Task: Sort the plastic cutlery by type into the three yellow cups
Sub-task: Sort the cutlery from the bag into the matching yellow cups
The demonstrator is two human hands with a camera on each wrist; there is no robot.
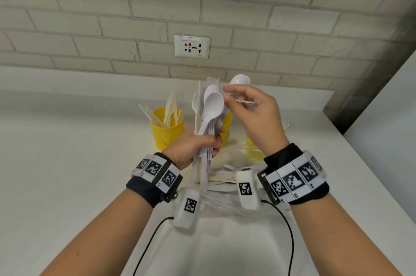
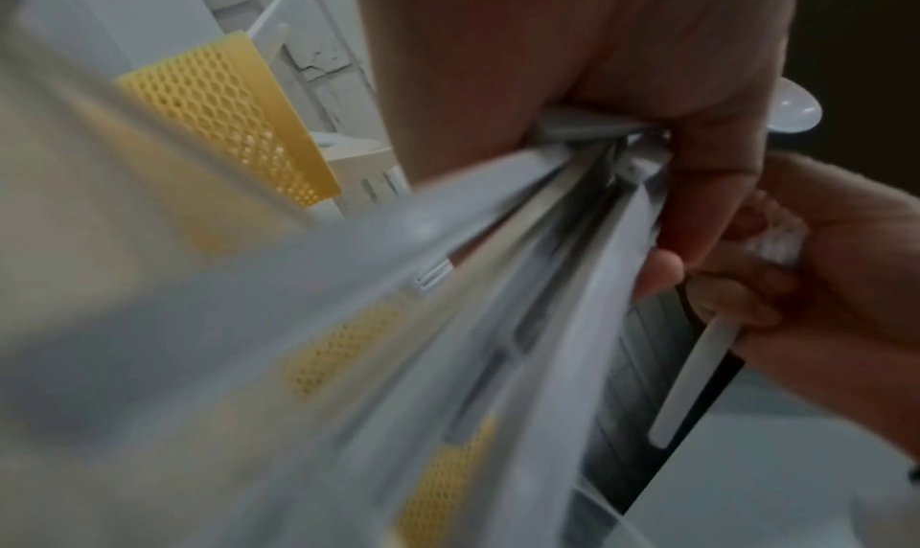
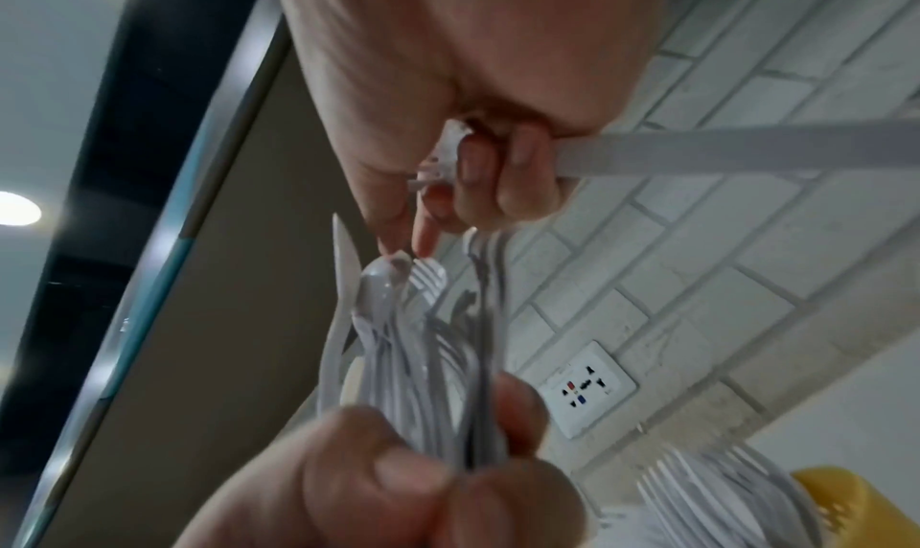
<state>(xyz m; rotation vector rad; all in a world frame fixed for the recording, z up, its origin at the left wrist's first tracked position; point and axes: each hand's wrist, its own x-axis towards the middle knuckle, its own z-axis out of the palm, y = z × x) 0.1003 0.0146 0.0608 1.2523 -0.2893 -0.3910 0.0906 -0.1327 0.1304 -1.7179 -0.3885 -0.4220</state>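
My left hand (image 1: 202, 147) grips an upright bundle of white cutlery (image 1: 209, 116) by the handles, with spoons, forks and a knife mixed together. My right hand (image 1: 245, 104) sits just right of the bundle's top, curled round a white spoon (image 1: 239, 80). The spoon's handle (image 3: 722, 151) sticks out sideways in the right wrist view, and the thumb and forefinger reach towards the bundle (image 3: 423, 340). Three yellow cups stand behind: the left cup (image 1: 166, 134) holds knives, the middle cup (image 1: 227, 125) is partly hidden by the bundle, and the right cup (image 1: 254, 152) is mostly hidden by my right wrist.
Loose cutlery (image 1: 225, 174) lies on the white table (image 1: 78, 163) between my wrists. A brick wall with a socket (image 1: 191, 46) stands close behind the cups. The table's right edge (image 1: 360, 163) runs diagonally. Black cables (image 1: 153, 237) trail from the wrist cameras.
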